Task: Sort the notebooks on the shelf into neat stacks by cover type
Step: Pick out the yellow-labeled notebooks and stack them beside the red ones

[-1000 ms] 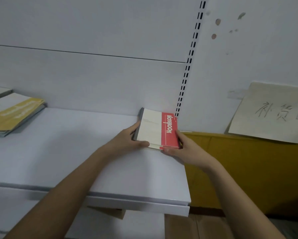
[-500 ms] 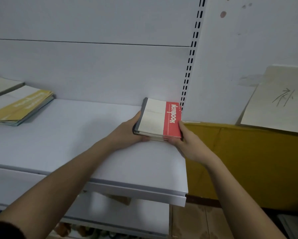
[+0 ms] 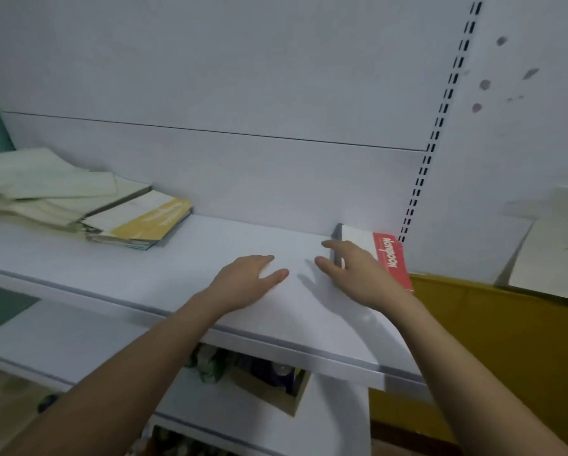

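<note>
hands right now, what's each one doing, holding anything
Left hand: open, holding nothing, fingers straight over the shelf.
Right hand: open, holding nothing, in front of the red and white notebook stack.

A brown cardboard box under the shelf board — and a handwritten paper sign at right.

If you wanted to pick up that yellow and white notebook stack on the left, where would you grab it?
Probably by the near right corner of the yellow and white notebook stack, coming from the right across the bare shelf. That corner faces open shelf, while pale loose covers overlap its left side. The left hand is nearest; slide fingers under, thumb on top.
</note>
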